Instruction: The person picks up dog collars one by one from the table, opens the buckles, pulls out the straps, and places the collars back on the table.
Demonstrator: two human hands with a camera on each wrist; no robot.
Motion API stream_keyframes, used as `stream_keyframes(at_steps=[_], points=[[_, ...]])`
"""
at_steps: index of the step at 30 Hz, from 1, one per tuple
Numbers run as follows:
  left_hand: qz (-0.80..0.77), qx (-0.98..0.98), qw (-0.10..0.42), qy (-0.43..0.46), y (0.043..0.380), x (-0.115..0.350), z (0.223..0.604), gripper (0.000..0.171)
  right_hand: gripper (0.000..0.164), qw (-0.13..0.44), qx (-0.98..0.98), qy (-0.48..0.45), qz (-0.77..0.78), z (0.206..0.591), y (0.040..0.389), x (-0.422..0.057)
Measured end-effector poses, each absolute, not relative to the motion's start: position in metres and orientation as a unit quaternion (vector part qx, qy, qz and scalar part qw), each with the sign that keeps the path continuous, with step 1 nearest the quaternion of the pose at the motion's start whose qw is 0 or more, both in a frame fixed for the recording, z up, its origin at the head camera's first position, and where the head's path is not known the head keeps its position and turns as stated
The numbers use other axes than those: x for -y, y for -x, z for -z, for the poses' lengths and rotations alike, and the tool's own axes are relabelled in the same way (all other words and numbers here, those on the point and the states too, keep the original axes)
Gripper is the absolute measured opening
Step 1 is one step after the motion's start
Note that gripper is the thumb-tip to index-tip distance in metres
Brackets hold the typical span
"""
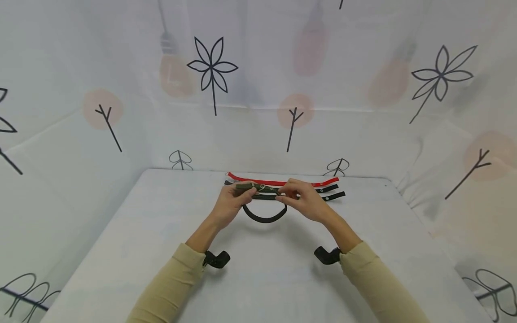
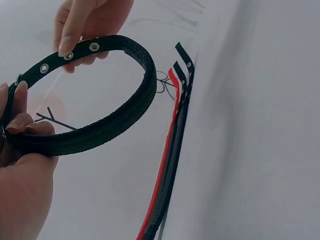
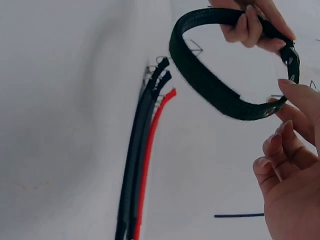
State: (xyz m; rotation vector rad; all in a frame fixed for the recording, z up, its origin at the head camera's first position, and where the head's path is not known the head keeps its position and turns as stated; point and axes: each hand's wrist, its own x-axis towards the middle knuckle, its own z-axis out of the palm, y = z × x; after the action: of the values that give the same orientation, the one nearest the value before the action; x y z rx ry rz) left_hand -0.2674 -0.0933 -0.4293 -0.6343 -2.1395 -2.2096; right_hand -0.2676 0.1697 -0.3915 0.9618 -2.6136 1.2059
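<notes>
A dark green collar [image 1: 264, 220] is bent into a loop and held up between both hands, its lower curve hanging down. My left hand [image 1: 228, 204] grips the buckle end, fingers curled round the padded band. On the other side, my right hand [image 1: 307, 200] pinches the thin strap end between thumb and fingers. Metal-rimmed holes [image 2: 94, 47] run along that strap in the left wrist view. The strap passes at the metal buckle [image 3: 289, 56] in the right wrist view, where the left fingers partly cover the band.
Beyond the hands, a red collar [image 1: 331, 181] and two dark collars [image 1: 336, 196] lie straight, side by side, near the far edge of the white table [image 1: 266, 278]. A patterned cloth wall [image 1: 258, 134] rises behind. Black wrist devices [image 1: 218, 259] sit at both sleeve cuffs.
</notes>
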Motion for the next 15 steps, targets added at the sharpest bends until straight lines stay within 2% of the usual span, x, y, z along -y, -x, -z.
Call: stream_keyframes(at_steps=[6,15], points=[[0.699,0.683,-0.020,0.211,0.265,0.088,0.429,0.027,0.016,0.071,0.854,-0.344,-0.385,0.384,0.268,-0.153],[0.708,0.680,-0.001,0.189,0.269,0.100,0.428,0.027,0.009,0.077,0.855,-0.328,-0.395,0.384,0.271,-0.161]])
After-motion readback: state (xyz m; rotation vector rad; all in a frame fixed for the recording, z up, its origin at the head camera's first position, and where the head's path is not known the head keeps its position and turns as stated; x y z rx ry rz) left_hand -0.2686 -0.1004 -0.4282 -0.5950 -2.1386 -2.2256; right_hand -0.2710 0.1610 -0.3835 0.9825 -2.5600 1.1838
